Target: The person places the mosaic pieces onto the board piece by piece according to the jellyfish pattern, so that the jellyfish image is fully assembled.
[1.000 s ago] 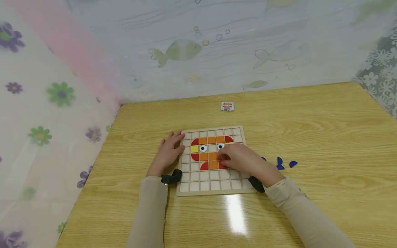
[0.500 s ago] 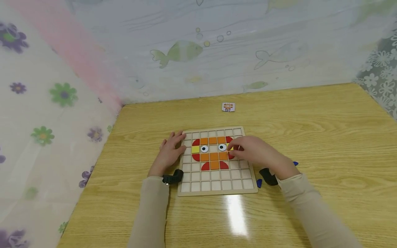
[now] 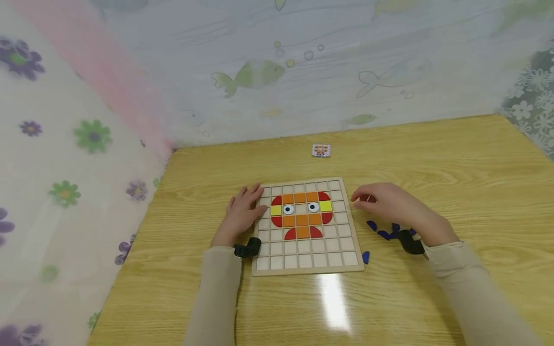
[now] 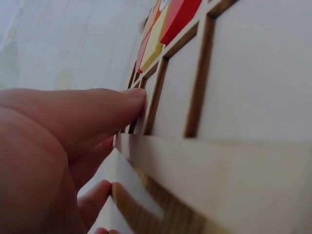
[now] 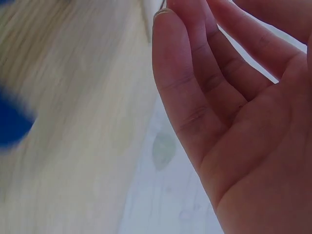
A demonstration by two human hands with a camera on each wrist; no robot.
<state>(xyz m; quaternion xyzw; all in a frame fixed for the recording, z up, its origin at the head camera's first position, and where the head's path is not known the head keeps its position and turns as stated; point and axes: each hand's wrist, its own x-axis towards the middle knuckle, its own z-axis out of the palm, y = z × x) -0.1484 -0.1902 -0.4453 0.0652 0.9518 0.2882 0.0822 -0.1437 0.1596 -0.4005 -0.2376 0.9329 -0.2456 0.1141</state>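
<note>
The square wooden grid board (image 3: 311, 262) lies flat on the table. On it, orange and yellow squares, red quarter-round pieces and two round eye pieces (image 3: 313, 207) make a pattern. My left hand (image 3: 238, 216) rests at the board's left edge; in the left wrist view its thumb (image 4: 97, 112) lies over the rim, other fingers beside the edge. My right hand (image 3: 396, 206) hovers right of the board, fingers loosely bent and holding nothing. Below it, several blue pieces (image 3: 383, 235) are scattered on the table, partly hidden by the wrist camera.
A small picture card (image 3: 321, 150) with a similar pattern lies behind the board. One blue piece (image 3: 366, 257) sits by the board's lower right corner. A patterned wall covering (image 3: 242, 110) bounds the table (image 3: 216, 168) at the back.
The right hand has moved right, from over the red pieces past the pattern's right side and off the board, uncovering the pieces beneath it. The left hand stays at the edge.
</note>
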